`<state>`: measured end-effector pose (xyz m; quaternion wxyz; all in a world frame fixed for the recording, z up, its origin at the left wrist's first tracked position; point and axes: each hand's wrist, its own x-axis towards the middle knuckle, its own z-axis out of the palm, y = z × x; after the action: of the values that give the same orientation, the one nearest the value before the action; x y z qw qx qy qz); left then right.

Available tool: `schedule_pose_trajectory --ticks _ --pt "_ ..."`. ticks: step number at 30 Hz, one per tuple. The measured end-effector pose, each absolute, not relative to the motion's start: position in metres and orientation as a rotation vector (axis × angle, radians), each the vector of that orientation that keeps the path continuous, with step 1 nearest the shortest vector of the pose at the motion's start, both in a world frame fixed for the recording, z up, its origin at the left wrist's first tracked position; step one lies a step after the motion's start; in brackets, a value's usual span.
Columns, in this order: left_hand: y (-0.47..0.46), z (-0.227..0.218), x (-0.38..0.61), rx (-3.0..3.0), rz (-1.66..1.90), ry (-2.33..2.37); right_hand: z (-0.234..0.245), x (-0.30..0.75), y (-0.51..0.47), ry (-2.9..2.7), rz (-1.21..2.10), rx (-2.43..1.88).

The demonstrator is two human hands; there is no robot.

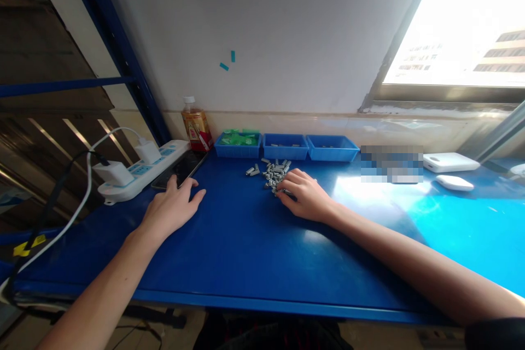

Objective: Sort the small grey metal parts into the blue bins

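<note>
Over the near end of a dark smartphone (186, 167), my left hand (174, 202) is open with its fingers spread. Its fingertips appear to touch the phone's screen. My right hand (303, 194) is curled at the right side of a heap of small silvery metal parts (273, 174). Thumb and fingers close around a part at the heap's edge; the fingers partly hide it. A few loose parts lie left of the heap. Behind it stand a blue bin of green pieces (238, 150) and a middle blue bin (286, 152) and right blue bin (333, 153) with small parts inside.
A white power strip (139, 172) with plugged-in chargers and trailing cables lies at left. A drink bottle (196, 126) stands by the wall. White devices (451, 162) sit at right, beside a blurred patch. The blue table (229, 262) ends at a front edge.
</note>
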<state>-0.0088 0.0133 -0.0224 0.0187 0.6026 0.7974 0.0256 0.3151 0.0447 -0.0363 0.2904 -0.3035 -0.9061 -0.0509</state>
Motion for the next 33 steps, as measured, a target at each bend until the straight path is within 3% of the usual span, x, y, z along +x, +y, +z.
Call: schedule_pose_trajectory --ticks 33 --pt "0.009 -0.017 -0.003 1.864 0.096 2.468 -0.036 0.315 0.044 -2.422 -0.137 -0.816"
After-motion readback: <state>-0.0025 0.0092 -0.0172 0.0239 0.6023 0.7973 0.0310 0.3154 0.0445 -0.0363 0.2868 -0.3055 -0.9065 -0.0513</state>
